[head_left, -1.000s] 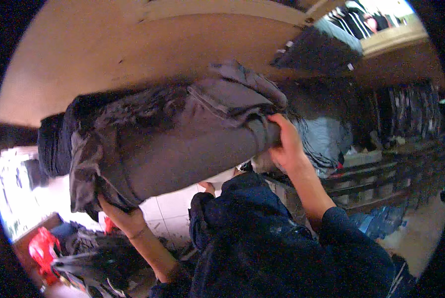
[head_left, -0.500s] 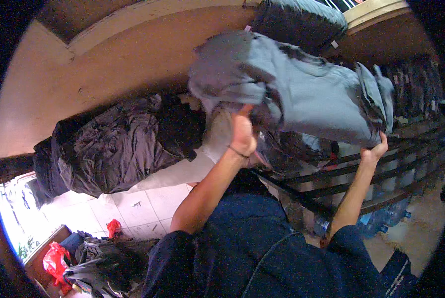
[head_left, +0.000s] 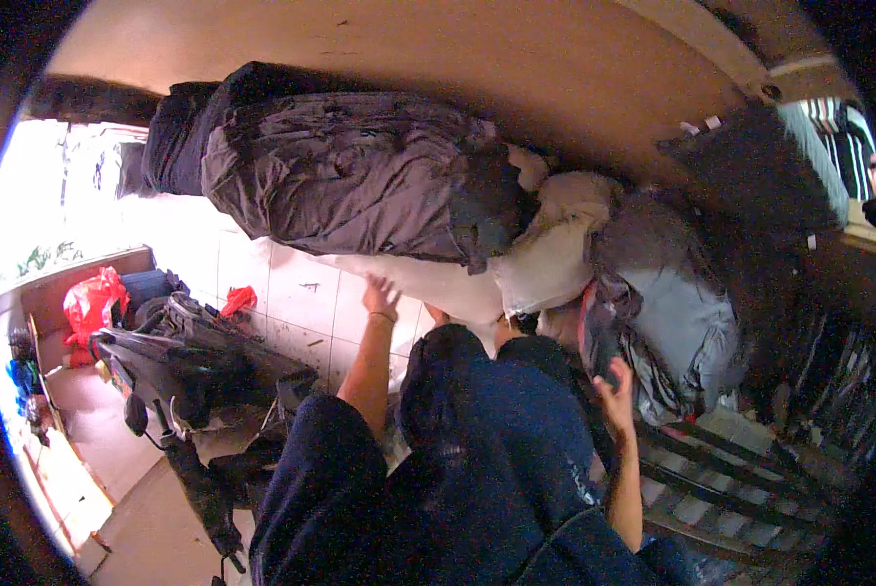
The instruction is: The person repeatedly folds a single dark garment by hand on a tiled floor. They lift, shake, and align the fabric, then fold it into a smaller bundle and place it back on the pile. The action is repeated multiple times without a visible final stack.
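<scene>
My left hand point(head_left: 381, 296) is raised with its fingers apart, holding nothing, over the tiled floor and near a white sack point(head_left: 457, 288). On the other side, my right hand point(head_left: 615, 394) has its fingers spread and is also bare. Just beyond it, a grey-blue bundle of folded cloth point(head_left: 680, 322) lies on a dark pile. A large heap of dark grey cloth point(head_left: 350, 176) stretches along the wall ahead of my left hand. Between the two heaps a stuffed beige sack point(head_left: 565, 220) sags.
At the left stands a dark motorbike point(head_left: 198, 366), with a red plastic bag point(head_left: 96, 301) behind it and a smaller red bag point(head_left: 237, 301) on the tiles. A dark slatted rack point(head_left: 721, 479) is at the lower right. Dark garments point(head_left: 838, 381) hang at the far right.
Both hands have let go of the grey-blue cloth bundle, which now rests on the pile at the right. The hands have come lower, and the view has turned to the left.
</scene>
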{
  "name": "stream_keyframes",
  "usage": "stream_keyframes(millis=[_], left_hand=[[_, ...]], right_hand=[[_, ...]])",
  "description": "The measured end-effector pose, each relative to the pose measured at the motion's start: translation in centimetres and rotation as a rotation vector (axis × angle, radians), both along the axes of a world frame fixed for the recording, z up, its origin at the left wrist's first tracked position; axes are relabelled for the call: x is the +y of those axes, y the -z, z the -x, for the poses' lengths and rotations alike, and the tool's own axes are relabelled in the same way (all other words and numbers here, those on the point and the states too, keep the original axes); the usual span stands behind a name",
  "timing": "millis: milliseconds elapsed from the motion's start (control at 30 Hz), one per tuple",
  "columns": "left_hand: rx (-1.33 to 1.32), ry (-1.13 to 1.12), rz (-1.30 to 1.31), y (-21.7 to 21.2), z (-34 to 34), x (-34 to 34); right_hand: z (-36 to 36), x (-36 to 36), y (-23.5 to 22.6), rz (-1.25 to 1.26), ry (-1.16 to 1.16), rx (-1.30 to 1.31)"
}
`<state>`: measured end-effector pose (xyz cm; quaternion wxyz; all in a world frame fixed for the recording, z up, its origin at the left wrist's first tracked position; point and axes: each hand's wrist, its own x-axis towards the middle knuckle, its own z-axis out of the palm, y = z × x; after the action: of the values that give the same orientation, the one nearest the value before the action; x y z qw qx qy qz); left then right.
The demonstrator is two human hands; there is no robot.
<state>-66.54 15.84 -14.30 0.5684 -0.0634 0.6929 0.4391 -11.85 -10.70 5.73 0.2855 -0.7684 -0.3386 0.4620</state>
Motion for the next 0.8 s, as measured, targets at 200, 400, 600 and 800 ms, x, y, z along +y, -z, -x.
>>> stream_keyframes(millis=[200,400,600,800], left_hand=[[-0.444,-0.622,-0.01,8.0,8.9,6.3],[-0.654,-0.317,-0.337,6.0,13.8,6.5],[-0.509,-0.418,0.027,4.5,9.9,8.2],[-0.35,-0.386,-0.063,-3.1,14.5,7.6]], right_hand=[[13.4,11.1,-4.3,0.055,-0.29,-0.178],[29.0,33.2,-1.2,-0.414,-0.625,-0.414],[37.7,45.6,1.2,-0.285,-1.14,-0.994],[37.7,47.8,0.2,-0.394,-1.04,-0.628]])
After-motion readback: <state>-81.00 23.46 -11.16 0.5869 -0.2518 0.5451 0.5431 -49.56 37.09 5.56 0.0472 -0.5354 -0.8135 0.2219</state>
